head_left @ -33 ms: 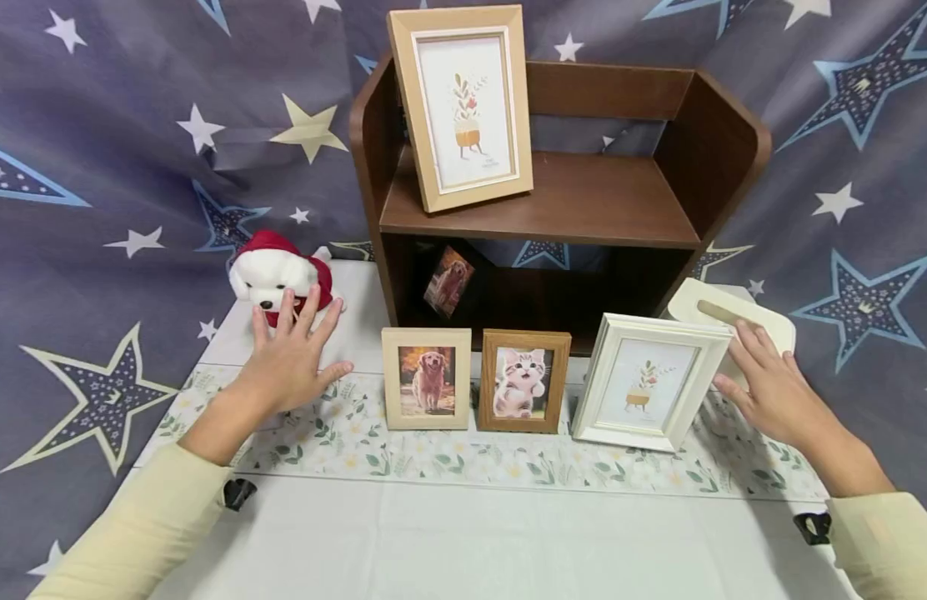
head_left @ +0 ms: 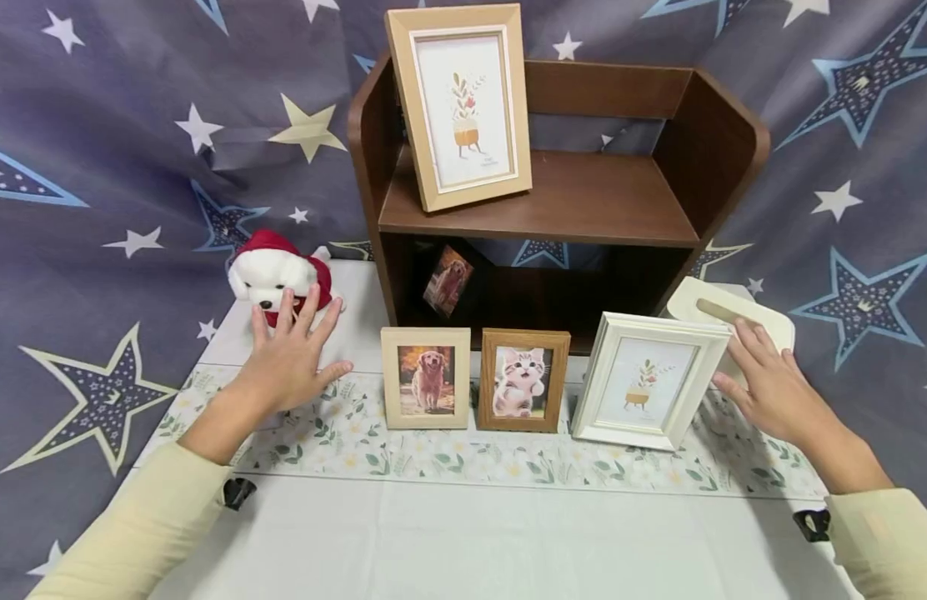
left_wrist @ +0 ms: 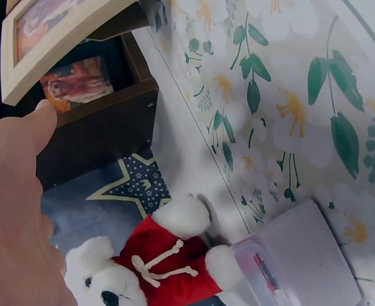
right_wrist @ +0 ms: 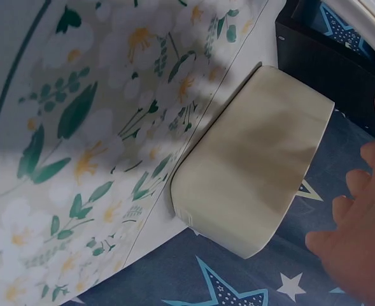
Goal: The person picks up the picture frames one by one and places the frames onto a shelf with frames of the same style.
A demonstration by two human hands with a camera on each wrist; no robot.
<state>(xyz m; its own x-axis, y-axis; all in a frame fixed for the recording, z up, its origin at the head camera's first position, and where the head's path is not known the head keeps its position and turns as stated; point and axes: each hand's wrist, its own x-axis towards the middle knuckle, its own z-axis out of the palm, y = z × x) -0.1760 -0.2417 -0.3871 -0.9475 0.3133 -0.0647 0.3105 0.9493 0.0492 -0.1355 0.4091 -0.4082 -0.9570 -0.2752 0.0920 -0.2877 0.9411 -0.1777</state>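
Note:
My left hand (head_left: pixel 287 367) is held with fingers spread, in front of a white plush dog (head_left: pixel 267 279) in a red hat and outfit; in the left wrist view it is apart from the dog's red outfit (left_wrist: pixel 174 271). On the right, my right hand (head_left: pixel 771 387) has its fingers extended over a cream box with a slot (head_left: pixel 779 325), beside a white picture frame (head_left: pixel 673 437). The right wrist view shows a gap between hand and box (right_wrist: pixel 257 153). Between the hands stand a pale frame with a dog photo (head_left: pixel 428 379) and a brown frame with a kitten picture (head_left: pixel 519 383).
Behind stands a dark brown two-tier shelf (head_left: pixel 613 200). A light wood frame (head_left: pixel 467 104) leans on its upper tier; a tilted dark frame with a dog photo (head_left: pixel 448 282) is below. A pale lilac container (left_wrist: pixel 302 261) sits near the plush. A floral strip (head_left: pixel 463 458) crosses the table.

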